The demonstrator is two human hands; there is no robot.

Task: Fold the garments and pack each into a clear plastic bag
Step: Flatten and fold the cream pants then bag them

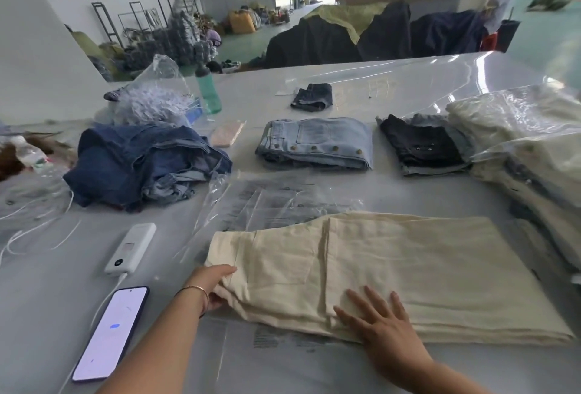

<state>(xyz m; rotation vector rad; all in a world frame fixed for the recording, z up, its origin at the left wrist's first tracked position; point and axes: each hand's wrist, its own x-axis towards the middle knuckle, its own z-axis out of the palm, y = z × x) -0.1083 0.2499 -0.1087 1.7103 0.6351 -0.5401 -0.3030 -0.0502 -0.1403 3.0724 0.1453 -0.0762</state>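
Left grip (217, 286) pinches the waist end of the cream trousers (393, 271), fingers tucked under the cloth and thumb over the edge, while the right grip (377, 318) lies spread and flat on the near fold, pressing it down. Between the two grips the fabric is doubled over lengthwise, with a soft ridge running away from the right fingertips; the trousers look pale, matte and fairly stiff, lying flat on the tabletop (47, 315) over a sheet of clear plastic bags (276, 205) with grey print.

Judging by this, the garment in hand is part-folded and not yet bagged; another fold or two and the slide into a bag seem left.

Left of the left grip sit a lit phone (110, 334) and a white power bank (130, 249), cabled together. Beyond the grips, a loose heap of dark blue denim (141, 167) waits unfolded. Straight ahead lie folded light blue jeans (317, 142) and a folded black garment (421, 145), neither in a bag that I can tell. To the right of the right grip, a stack of bagged cream garments (528, 142) looks finished. Farther off rests a small dark denim piece (312, 97)
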